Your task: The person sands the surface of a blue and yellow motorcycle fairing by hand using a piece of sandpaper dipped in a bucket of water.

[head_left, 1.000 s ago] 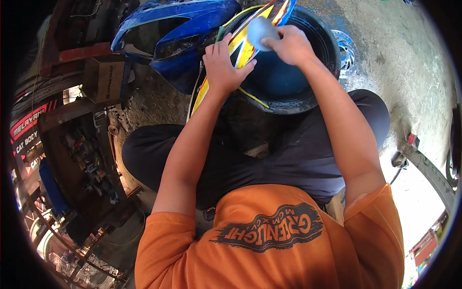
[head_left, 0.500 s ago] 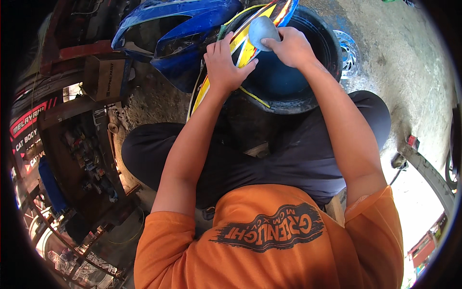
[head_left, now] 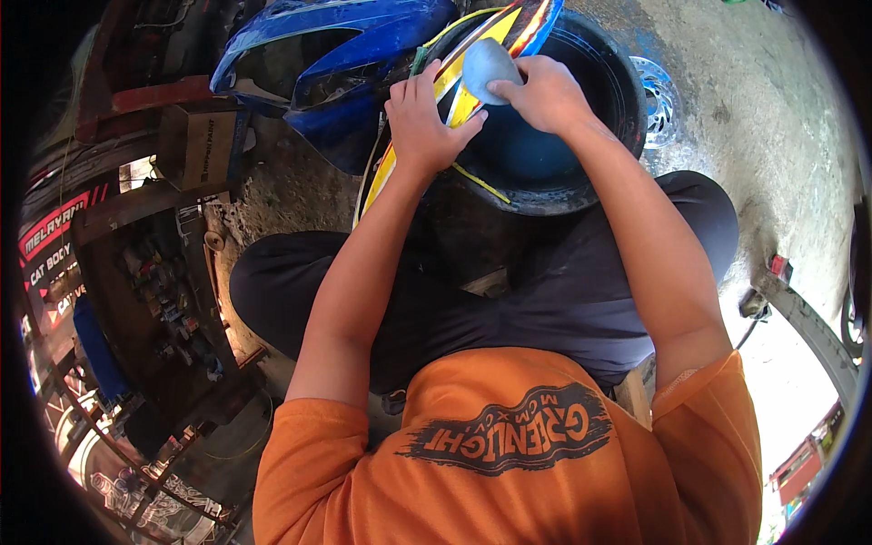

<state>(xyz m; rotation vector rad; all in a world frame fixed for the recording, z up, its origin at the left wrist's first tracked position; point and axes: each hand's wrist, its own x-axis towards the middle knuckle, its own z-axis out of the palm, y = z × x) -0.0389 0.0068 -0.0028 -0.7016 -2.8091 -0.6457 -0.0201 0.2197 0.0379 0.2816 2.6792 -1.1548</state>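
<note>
A long, narrow painted panel [head_left: 504,25] in yellow, white, red and blue slants over the left side of a round black tub [head_left: 634,100]. My left hand [head_left: 422,123] grips its middle, thumb on the near side and fingers over the far edge. In my right hand [head_left: 551,95] is a grey-blue sheet of sandpaper [head_left: 487,68], pinched between thumb and fingers. The sheet lies against the panel's face, just beyond my left hand. My left hand and forearm hide part of the panel; its lower end shows beside my left wrist.
Glossy blue body panels [head_left: 313,77] lie left of the tub. A metal brake disc [head_left: 661,104] rests on the concrete floor at its right. Further left are a cardboard box [head_left: 204,150] and a wooden shelf [head_left: 136,213] with small items. My crossed legs border the tub's near side.
My right hand and the sandpaper have shifted slightly left and toward me along the panel. My left hand and the panel have stayed put.
</note>
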